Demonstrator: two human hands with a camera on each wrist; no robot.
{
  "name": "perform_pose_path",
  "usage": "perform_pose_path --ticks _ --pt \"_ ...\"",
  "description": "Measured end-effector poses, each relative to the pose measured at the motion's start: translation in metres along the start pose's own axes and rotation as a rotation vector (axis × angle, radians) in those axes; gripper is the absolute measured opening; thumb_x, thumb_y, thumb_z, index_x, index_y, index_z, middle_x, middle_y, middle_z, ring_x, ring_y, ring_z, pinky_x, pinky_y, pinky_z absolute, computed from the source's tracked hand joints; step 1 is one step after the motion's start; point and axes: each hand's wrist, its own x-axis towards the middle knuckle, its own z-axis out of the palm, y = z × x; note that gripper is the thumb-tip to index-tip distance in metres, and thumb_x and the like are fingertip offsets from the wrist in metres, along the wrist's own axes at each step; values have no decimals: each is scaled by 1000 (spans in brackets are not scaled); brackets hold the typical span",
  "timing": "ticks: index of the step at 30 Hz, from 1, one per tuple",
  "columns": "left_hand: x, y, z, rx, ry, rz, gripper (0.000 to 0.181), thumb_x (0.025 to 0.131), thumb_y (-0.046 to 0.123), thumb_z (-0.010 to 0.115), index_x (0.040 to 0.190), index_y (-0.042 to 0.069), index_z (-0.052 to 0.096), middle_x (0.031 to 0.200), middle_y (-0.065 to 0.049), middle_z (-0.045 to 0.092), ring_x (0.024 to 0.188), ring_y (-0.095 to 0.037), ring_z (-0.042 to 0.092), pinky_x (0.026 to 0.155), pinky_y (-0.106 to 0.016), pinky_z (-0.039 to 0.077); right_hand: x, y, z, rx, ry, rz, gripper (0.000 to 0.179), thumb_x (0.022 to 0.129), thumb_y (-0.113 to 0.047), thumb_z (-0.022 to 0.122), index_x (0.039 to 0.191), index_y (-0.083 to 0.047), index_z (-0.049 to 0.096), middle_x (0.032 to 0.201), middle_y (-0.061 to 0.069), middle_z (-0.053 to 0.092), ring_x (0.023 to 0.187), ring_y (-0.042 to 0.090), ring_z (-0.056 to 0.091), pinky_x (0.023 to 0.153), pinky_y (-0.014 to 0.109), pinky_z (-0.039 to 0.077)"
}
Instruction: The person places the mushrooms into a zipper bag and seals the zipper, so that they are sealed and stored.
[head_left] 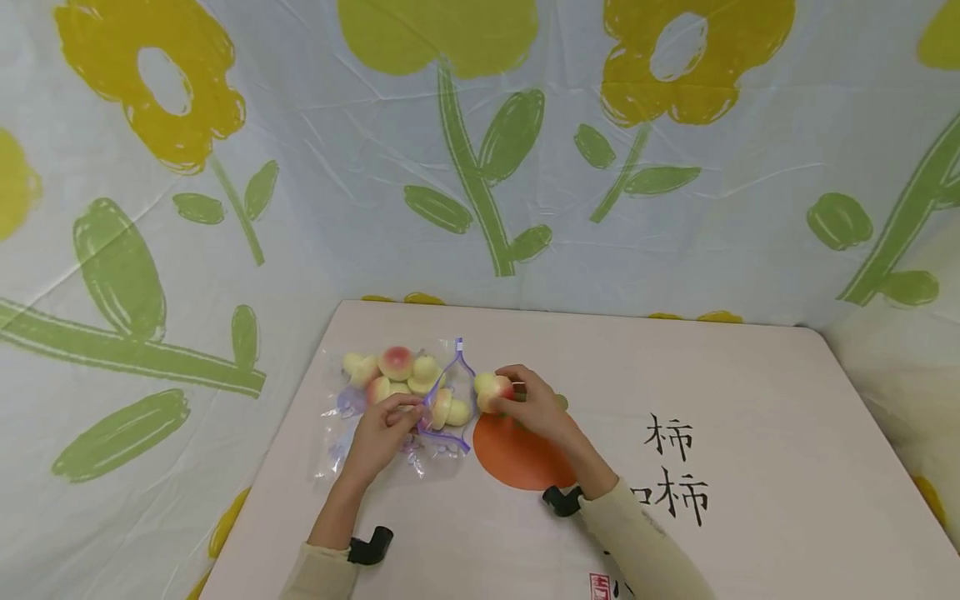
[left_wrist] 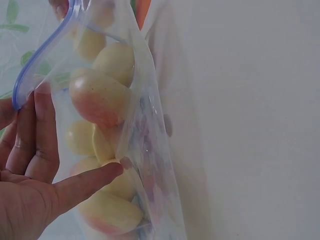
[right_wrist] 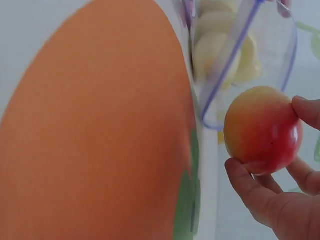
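Observation:
A clear zip bag with a purple-blue zip strip lies on the left of the table, its mouth spread toward the right. Inside are several yellow toy mushrooms with reddish caps. My left hand pinches the bag's zip edge between thumb and fingers; one finger extends along the clear plastic in the left wrist view. Just outside the mouth, my right hand grips another toy mushroom by its glossy red-and-yellow cap. Its pale stem points toward the bag in the head view.
An orange persimmon print with green leaves lies under my right hand on the pale table cover. Black lettering is printed farther right. Flower-patterned cloth hangs behind and beside the table. Black wrist mounts sit on both forearms.

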Motion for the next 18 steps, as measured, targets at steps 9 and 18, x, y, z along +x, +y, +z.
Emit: perform_pose_path --ticks 9,18 --pt "0 0 0 -2 7 -1 15 98 8 66 109 -1 70 77 -15 71 69 -17 61 60 -27 47 11 1 15 74 -26 1 37 95 -13 70 130 -9 62 133 13 58 117 36 59 91 48 52" --pt "-2 1 1 -10 18 -19 15 98 8 66 109 -1 70 79 -18 71 75 -34 64 61 -26 47 12 -6 29 95 -48 21 35 96 -7 66 130 0 60 136 23 55 117 41 59 87 47 54"
